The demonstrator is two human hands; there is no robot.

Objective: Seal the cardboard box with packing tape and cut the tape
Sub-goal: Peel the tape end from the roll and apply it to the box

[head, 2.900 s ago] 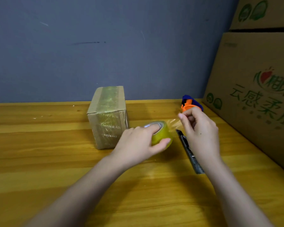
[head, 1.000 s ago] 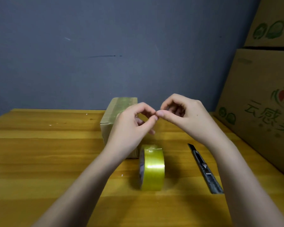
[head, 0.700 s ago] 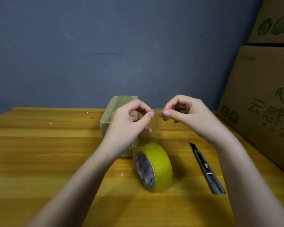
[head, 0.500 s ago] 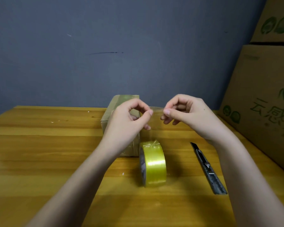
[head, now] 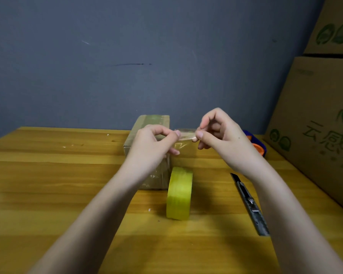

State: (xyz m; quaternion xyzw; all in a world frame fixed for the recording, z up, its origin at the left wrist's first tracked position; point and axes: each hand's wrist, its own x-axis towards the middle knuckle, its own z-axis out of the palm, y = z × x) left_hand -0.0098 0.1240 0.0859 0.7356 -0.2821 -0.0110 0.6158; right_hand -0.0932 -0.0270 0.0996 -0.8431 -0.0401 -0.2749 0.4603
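Both hands, left hand (head: 152, 143) and right hand (head: 224, 139), are pinching a clear, glossy strip of tape (head: 185, 135) taut above the upright yellow roll (head: 179, 193), which is standing just beside the small tape-wrapped cardboard box (head: 147, 135) on the wooden table (head: 48, 184).

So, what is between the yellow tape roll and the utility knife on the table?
Nothing: in the head view, bare wooden table separates the tape roll from the utility knife.

Head camera looks forward and down, close over wooden table (head: 48, 184).
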